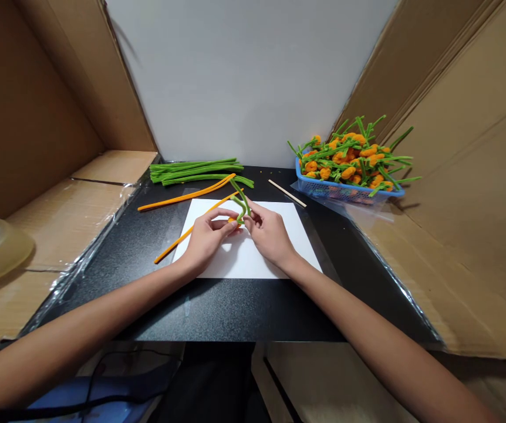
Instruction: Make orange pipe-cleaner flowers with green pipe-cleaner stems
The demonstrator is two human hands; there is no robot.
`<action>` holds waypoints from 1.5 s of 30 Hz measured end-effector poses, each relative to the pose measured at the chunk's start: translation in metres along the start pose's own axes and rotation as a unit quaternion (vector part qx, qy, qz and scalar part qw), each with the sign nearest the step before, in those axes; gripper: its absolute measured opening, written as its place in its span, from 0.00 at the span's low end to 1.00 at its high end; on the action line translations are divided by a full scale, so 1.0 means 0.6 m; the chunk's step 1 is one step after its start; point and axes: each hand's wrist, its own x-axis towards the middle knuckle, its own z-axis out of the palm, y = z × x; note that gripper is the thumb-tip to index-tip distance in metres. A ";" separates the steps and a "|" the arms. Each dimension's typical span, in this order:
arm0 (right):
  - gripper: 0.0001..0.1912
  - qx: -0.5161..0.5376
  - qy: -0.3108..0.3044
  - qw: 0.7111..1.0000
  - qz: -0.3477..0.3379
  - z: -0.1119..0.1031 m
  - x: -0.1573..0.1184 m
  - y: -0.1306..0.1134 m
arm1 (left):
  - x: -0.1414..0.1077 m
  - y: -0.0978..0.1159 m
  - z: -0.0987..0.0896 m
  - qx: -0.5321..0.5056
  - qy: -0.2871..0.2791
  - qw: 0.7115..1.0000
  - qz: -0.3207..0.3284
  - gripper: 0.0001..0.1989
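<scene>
Over a white sheet of paper (235, 265), my left hand (211, 238) pinches a small orange pipe-cleaner piece (234, 222), mostly hidden by the fingers. My right hand (269, 232) is closed on a green pipe cleaner (240, 197) joined to it. The green stem is bent, with one long end standing up and a shorter loop or end beside it. A loose orange pipe cleaner (174, 244) lies partly on the paper to the left of my hands, passing behind the left one. More orange pipe cleaners (182, 197) rest farther back on the black table.
A bundle of green pipe cleaners (195, 170) lies at the back left. A thin wooden stick (287, 193) is right of centre. The blue basket (345, 189) at the back right holds many orange-and-green pieces. A tape roll (10, 252) sits on cardboard at left; cardboard walls flank the table.
</scene>
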 end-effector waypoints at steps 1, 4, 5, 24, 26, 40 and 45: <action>0.19 0.012 0.009 1.000 0.001 0.001 0.000 0.001 | 0.000 0.000 -0.001 0.005 0.005 1.000 0.003 0.17; 0.20 0.045 0.058 0.997 0.004 0.002 0.000 0.002 | 0.001 0.005 -0.001 0.023 0.013 1.000 0.012 0.15; 0.20 0.054 0.071 0.996 0.003 0.001 0.001 0.002 | 0.001 0.008 -0.001 0.027 0.010 0.999 0.015 0.14; 0.08 0.102 0.052 0.993 0.000 -0.004 0.001 -0.004 | 0.006 0.000 -0.004 -0.032 0.008 0.999 0.025 0.13; 0.08 0.105 0.043 0.993 0.005 -0.004 0.001 -0.003 | 0.007 -0.001 -0.004 -0.027 0.015 0.999 0.023 0.14; 0.10 0.121 0.047 0.991 0.011 -0.003 0.004 0.004 | 0.003 0.005 -0.005 -0.021 -0.002 0.997 0.075 0.18; 0.05 0.150 0.025 0.988 0.023 -0.006 0.004 -0.001 | 0.002 0.009 -0.006 0.012 0.005 0.996 0.090 0.19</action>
